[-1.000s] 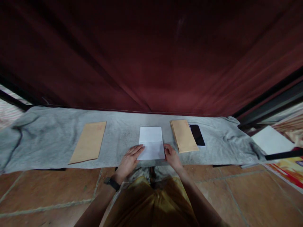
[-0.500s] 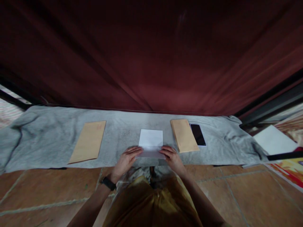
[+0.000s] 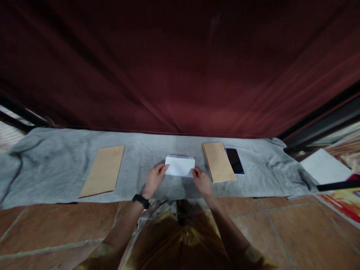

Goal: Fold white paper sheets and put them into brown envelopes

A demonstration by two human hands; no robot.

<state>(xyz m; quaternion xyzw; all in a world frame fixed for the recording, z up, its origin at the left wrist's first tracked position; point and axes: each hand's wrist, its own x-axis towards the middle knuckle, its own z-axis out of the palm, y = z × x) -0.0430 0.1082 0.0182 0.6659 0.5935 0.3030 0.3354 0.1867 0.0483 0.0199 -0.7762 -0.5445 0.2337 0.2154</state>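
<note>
A white sheet of paper (image 3: 180,167) lies folded over on the grey cloth, a thin strip of its back layer showing past the far edge. My left hand (image 3: 154,179) pinches its left edge between thumb and fingers. At the opposite edge, my right hand (image 3: 201,179) grips the paper the same way. A brown envelope (image 3: 104,168) rests to the left of my left hand. Beyond my right hand is a small stack of brown envelopes (image 3: 219,162), beside a dark-screened phone (image 3: 234,161).
Grey cloth (image 3: 64,150) covers the narrow bench, with a dark red curtain (image 3: 180,75) hanging behind it. On the right are white paper (image 3: 326,167), a black metal bar (image 3: 323,116) and a colourful printed packet (image 3: 348,202). Tiled floor (image 3: 56,228) lies in front.
The near part of the paper has been folded over toward the far edge, so it looks shorter. Both hands have moved slightly away from me, holding its sides.
</note>
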